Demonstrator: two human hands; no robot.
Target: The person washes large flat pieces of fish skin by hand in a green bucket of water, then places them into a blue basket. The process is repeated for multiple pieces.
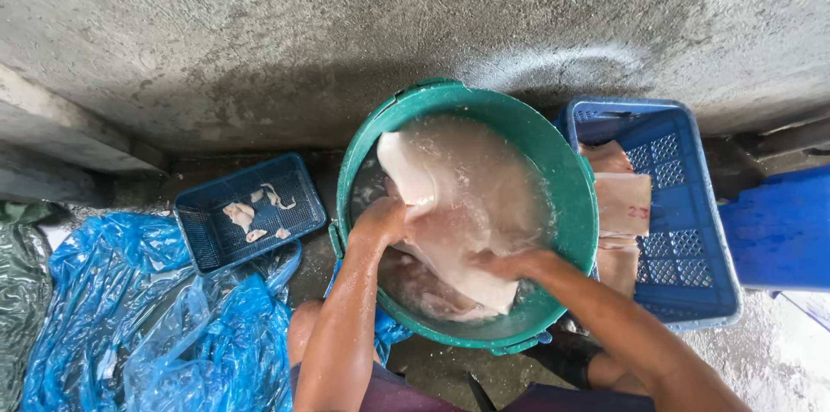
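A round green tub (577,204) of cloudy water stands on the wet floor in front of me. A large pale fish fillet (450,204) lies half lifted out of the water. My left hand (379,220) grips the fillet's left edge. At its lower right edge my right hand (508,265) holds the same fillet, partly in the water. More pale pieces show under the surface near the tub's front.
A blue slotted crate (683,239) with several flat fillets stands right of the tub. A smaller blue basket (294,183) with a few scraps sits to the left, above crumpled blue plastic sheeting (156,317). A grey concrete wall rises behind.
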